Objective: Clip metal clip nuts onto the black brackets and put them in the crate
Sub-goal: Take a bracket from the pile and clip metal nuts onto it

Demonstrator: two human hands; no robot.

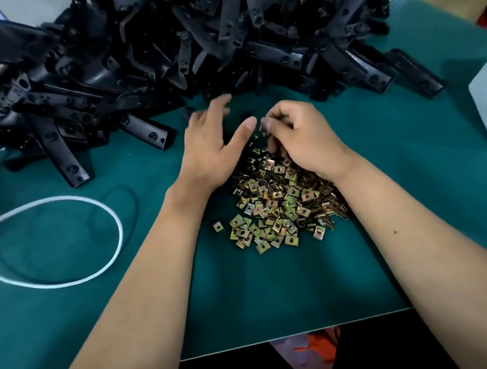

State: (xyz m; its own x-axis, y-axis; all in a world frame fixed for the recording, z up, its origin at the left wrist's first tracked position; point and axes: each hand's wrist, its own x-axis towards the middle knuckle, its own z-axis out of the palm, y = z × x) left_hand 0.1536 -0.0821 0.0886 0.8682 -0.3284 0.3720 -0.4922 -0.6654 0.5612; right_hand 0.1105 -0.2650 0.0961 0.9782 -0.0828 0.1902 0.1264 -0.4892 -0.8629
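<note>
A heap of small brass-coloured metal clip nuts [277, 208] lies on the green table mat [270, 293], in the middle. Behind it a large pile of black brackets [173, 55] fills the back of the table. My right hand [299, 139] sits at the far end of the nut heap, fingers curled, pinching clip nuts between thumb and fingers. My left hand [212, 146] is just left of it, fingers stretched and blurred, reaching toward the bracket pile, holding nothing I can see. No crate is in view.
A white cable [108, 216] loops across the mat at the left. A white box [486, 101] stands at the right edge. The table's front edge [295, 334] runs close below my forearms.
</note>
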